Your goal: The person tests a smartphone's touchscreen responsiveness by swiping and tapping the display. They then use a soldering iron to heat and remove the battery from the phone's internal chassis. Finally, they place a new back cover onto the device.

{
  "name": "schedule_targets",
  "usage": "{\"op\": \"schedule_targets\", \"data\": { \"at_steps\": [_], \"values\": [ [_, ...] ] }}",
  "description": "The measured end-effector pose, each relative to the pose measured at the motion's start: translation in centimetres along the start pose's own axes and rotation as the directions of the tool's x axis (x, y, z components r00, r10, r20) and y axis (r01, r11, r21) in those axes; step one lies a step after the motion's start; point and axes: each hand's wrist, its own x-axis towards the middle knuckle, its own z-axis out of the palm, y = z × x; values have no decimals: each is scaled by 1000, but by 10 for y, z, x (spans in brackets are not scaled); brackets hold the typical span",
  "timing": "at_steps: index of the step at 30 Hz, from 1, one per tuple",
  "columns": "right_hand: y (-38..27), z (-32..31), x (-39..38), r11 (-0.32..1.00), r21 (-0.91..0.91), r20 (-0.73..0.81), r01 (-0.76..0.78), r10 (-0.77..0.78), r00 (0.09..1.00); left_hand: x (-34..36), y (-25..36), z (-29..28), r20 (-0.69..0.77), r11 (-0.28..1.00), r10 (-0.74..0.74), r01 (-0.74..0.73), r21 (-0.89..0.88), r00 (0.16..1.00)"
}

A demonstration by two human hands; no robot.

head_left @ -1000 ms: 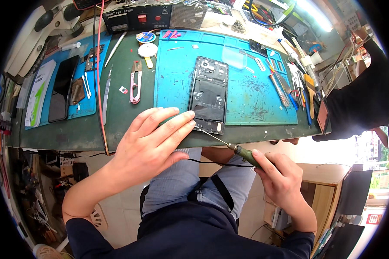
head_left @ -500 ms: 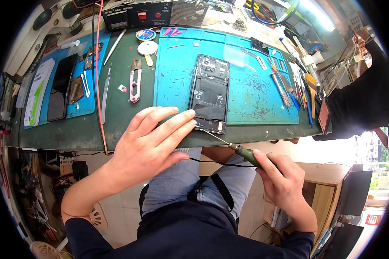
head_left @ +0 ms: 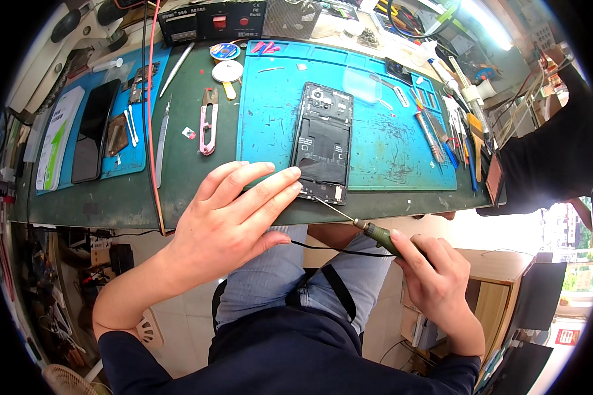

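Observation:
A black smartphone with its back cover off lies near the bench's front edge, partly on the blue mat, its inner parts showing. My left hand is spread out flat, with its fingertips on the phone's lower left edge and its thumb apart. In my right hand, the fingers are closed round a green-handled tool with a long thin metal shaft. The shaft points up and left, and its tip is at the phone's bottom edge. I cannot tell whether the tip touches the phone.
Pink-handled snips, a scalpel and another phone lie on the left. Pliers, brushes and tweezers crowd the right side of the blue work mat. A red cable hangs over the bench edge; a black cable crosses above my lap.
My right hand and the green-handled tool have shifted slightly to the right, and the shaft's tip with them. My left hand still rests at the phone's lower left edge.

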Motion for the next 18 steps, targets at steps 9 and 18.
{"op": "schedule_targets", "data": {
  "at_steps": [9,18],
  "values": [
    [1,3,1,1000,12,-1,16,-16,1000,0,0,1,-5,1000,6,-5,17,1000],
    [0,7,2,999,29,-11,16,-16,1000,0,0,-1,12,1000,6,-6,9,1000]
  ]
}}
